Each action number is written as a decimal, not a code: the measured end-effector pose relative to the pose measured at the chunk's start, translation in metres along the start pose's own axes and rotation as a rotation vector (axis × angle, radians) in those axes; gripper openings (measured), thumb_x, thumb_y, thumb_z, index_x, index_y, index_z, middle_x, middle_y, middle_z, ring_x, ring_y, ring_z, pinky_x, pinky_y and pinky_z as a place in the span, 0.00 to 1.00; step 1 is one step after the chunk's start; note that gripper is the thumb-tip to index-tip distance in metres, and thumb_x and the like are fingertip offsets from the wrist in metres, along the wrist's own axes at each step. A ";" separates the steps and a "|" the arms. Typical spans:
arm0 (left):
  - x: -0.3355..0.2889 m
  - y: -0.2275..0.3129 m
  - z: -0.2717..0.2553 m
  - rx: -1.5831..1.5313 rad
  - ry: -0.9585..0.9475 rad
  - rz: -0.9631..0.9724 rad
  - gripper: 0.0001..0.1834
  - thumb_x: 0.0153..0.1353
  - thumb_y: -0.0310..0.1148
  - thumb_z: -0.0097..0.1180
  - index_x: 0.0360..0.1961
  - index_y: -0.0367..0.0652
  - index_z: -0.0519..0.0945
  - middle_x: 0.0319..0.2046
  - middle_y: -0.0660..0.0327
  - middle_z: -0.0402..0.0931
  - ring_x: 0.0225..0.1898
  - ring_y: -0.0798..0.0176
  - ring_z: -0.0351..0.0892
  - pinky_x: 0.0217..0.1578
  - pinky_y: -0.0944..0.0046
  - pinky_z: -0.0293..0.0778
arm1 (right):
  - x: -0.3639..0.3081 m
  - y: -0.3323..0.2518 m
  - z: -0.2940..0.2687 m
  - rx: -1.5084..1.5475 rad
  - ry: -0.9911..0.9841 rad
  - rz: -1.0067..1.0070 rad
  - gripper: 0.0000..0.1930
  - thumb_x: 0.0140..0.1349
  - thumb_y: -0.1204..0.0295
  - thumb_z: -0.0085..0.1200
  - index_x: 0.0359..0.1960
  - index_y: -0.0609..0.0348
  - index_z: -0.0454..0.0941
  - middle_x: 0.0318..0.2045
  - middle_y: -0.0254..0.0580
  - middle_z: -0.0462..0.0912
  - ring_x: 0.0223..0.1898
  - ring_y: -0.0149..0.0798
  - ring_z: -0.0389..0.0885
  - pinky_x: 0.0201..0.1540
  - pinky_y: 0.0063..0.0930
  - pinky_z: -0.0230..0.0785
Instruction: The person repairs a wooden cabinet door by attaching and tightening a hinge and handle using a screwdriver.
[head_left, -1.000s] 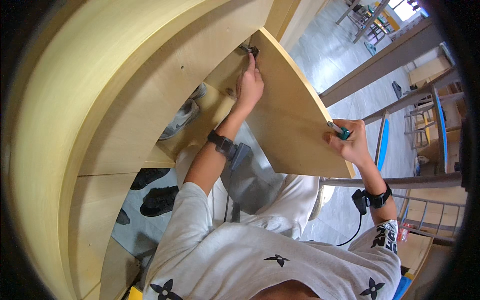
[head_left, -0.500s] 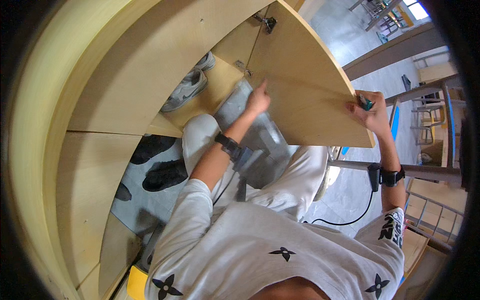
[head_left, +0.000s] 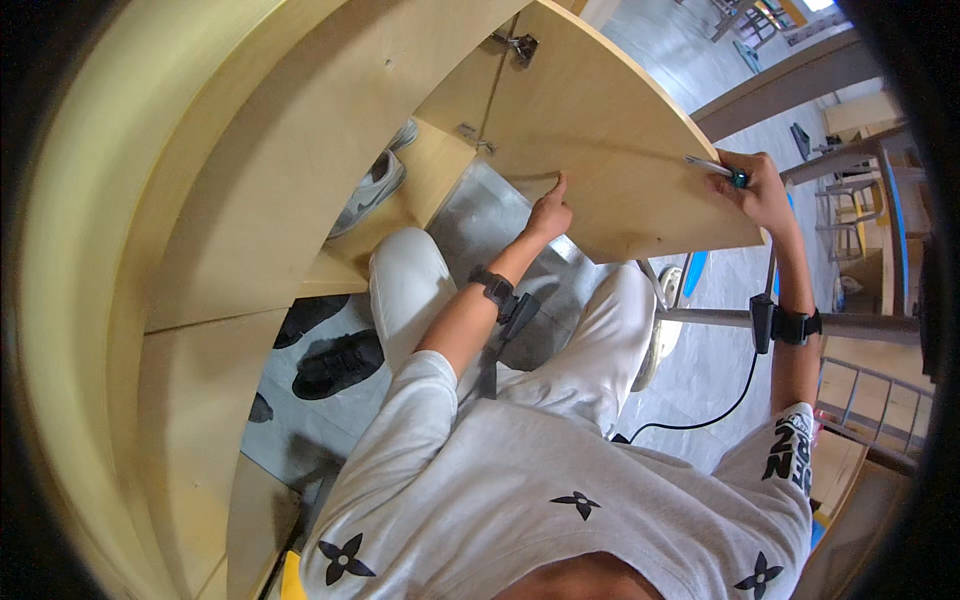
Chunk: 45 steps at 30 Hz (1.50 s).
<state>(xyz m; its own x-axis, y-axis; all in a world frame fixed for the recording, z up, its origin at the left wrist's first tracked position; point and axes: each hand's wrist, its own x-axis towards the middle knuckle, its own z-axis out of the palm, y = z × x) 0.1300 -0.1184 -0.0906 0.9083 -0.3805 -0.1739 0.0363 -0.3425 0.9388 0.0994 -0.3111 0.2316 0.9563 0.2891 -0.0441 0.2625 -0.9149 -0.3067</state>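
Observation:
A pale wooden cabinet door point(head_left: 610, 130) stands swung out in front of me. My right hand point(head_left: 758, 192) is closed at its outer edge and holds a screwdriver point(head_left: 738, 179) with a green handle, its metal shaft lying toward the door's inner face. Near the door's lower part is my left hand point(head_left: 548, 212), one finger stretched toward the panel and the others curled; I cannot tell whether it touches, and nothing shows in it. A metal hinge point(head_left: 523, 48) sits at the top of the door, and another small hinge point(head_left: 485, 147) lower down.
Grey-white sneakers point(head_left: 370, 192) sit inside the cabinet point(head_left: 440, 175). Black shoes point(head_left: 340, 365) lie on the grey tiled floor point(head_left: 690, 390) beside my left knee. A metal frame point(head_left: 850, 322) stands at the right, with a black cable point(head_left: 700, 425) hanging from my right wrist strap.
The door's lower edge has risen in view. My left hand has shifted right along it. The screwdriver has turned in my right hand, so its shaft now shows pointing left.

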 end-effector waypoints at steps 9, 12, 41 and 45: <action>0.024 -0.007 0.005 -0.144 -0.078 -0.088 0.30 0.54 0.30 0.43 0.61 0.41 0.60 0.42 0.42 0.75 0.38 0.49 0.77 0.39 0.58 0.72 | 0.010 0.005 -0.003 -0.304 0.146 0.037 0.13 0.48 0.65 0.58 0.33 0.58 0.80 0.18 0.53 0.73 0.22 0.53 0.74 0.26 0.40 0.64; 0.022 -0.009 -0.004 -0.450 -0.250 -0.310 0.21 0.56 0.32 0.44 0.51 0.36 0.70 0.29 0.50 0.75 0.25 0.58 0.74 0.29 0.63 0.71 | 0.002 0.020 -0.003 -0.466 0.153 0.115 0.11 0.48 0.65 0.58 0.33 0.55 0.79 0.22 0.49 0.78 0.28 0.52 0.77 0.30 0.42 0.68; -0.075 0.258 -0.169 -1.095 -0.334 0.066 0.08 0.62 0.31 0.42 0.29 0.38 0.70 0.27 0.62 0.65 0.28 0.69 0.60 0.29 0.72 0.59 | 0.017 -0.080 -0.007 0.315 0.618 0.036 0.14 0.43 0.84 0.51 0.35 0.63 0.76 0.27 0.49 0.77 0.32 0.48 0.77 0.37 0.32 0.68; -0.175 0.372 -0.235 -0.312 -0.320 0.307 0.10 0.65 0.31 0.37 0.32 0.38 0.70 0.25 0.63 0.67 0.29 0.68 0.65 0.34 0.70 0.64 | 0.015 -0.113 -0.020 0.512 0.526 -0.017 0.11 0.44 0.82 0.51 0.32 0.64 0.77 0.25 0.49 0.77 0.30 0.48 0.78 0.36 0.31 0.68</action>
<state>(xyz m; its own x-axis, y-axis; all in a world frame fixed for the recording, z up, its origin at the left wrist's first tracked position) 0.0822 0.0231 0.3589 0.7264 -0.6819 0.0858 -0.0442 0.0782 0.9960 0.0871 -0.2090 0.2848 0.9221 0.0108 0.3869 0.3074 -0.6278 -0.7151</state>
